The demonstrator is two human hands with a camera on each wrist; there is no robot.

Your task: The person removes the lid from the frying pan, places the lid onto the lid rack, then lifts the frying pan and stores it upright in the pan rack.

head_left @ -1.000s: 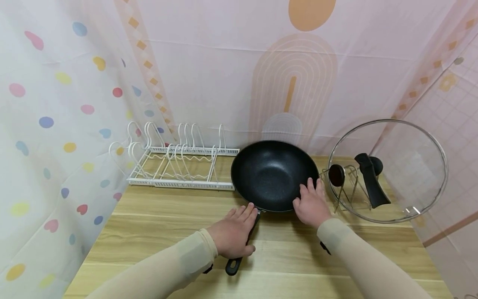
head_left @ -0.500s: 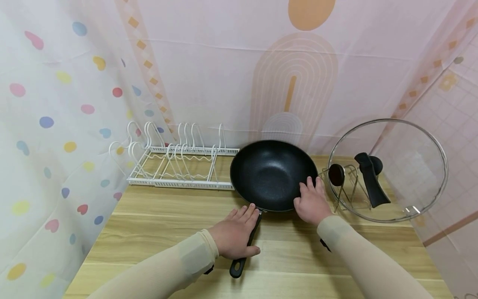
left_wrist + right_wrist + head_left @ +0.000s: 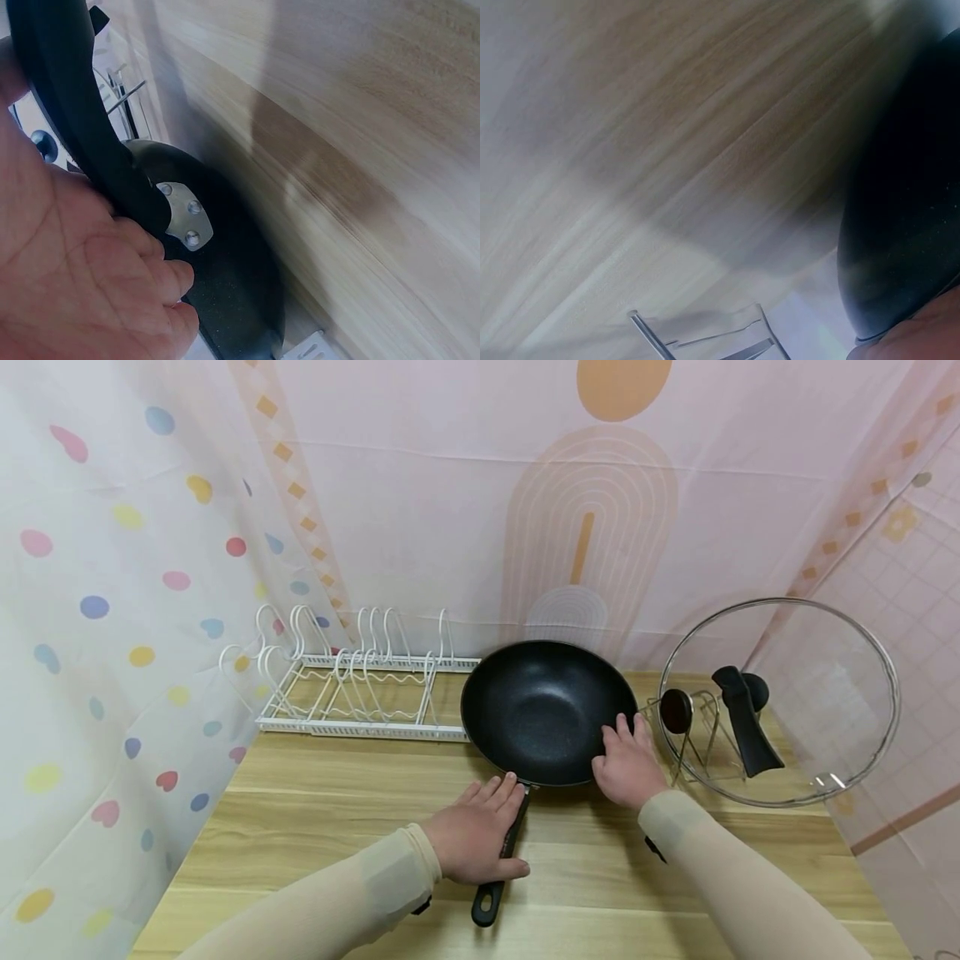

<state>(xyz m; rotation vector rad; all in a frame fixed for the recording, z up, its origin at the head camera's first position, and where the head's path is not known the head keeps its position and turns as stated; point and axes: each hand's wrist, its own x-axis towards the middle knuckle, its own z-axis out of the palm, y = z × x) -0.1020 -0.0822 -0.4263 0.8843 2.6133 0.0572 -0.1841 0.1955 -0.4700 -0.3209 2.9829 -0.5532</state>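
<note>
A black wok (image 3: 547,714) sits on the wooden table, its long black handle (image 3: 487,902) pointing toward the person. My left hand (image 3: 474,839) lies against the handle's left side, fingers straight and thumb across the top. From the left wrist view, the palm (image 3: 82,277) is alongside the handle (image 3: 71,105), below the riveted joint with the wok (image 3: 240,300). At the wok's right rim rests my right hand (image 3: 628,768), its extended fingers over the edge. Only a sliver of that hand (image 3: 922,334) shows at the wok (image 3: 907,187) in the right wrist view.
A white wire rack (image 3: 390,731) stands left of the wok, close to its rim. To the right, a glass lid (image 3: 888,693) with a black handle (image 3: 752,731) stands in a small metal stand (image 3: 693,752). Patterned curtains (image 3: 420,527) hang behind and at both sides.
The wok's handle has swung slightly to the right, and my left hand has shifted right along with it. My right hand stays at the rim, nearly still.
</note>
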